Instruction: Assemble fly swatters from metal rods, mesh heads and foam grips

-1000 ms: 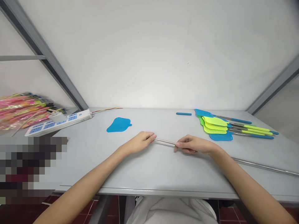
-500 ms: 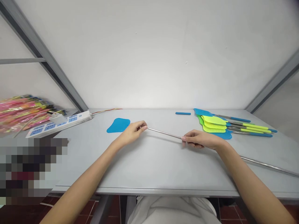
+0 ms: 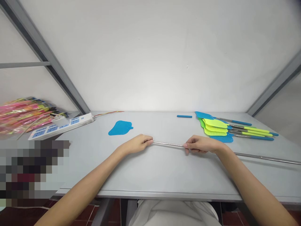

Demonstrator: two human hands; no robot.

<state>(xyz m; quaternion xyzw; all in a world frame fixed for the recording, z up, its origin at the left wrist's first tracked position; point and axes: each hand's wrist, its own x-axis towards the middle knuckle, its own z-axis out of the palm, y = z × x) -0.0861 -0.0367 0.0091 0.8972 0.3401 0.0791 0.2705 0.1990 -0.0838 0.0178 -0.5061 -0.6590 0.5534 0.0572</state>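
Observation:
A thin, telescopic-looking metal rod (image 3: pixel 168 144) runs between my hands and on past the right wrist to the picture's right edge. My left hand (image 3: pixel 138 145) is closed in a pinch on its left end. Farther along, my right hand (image 3: pixel 203 144) grips the same rod between thumb and fingers. Above the left hand lies a loose blue fly swatter head (image 3: pixel 120 128), its small neck pointing right. A blue handle sleeve (image 3: pixel 184 116) rests near the wall. Behind the right hand are several fly swatters (image 3: pixel 216 128) in blue, yellow and green, stacked with handles to the right.
A white power strip (image 3: pixel 68 125) with a plug lies at the table's left, beside a pile of plastic-wrapped colourful items (image 3: pixel 28 114). Thin wires (image 3: pixel 108 113) run along the wall. Grey frame posts (image 3: pixel 63 69) stand at both sides. A pixelated patch covers the lower left.
My left hand has moved toward me and slightly right, uncovering the swatter head's neck. The rod lies more level, and the stretch showing between my hands is shorter.

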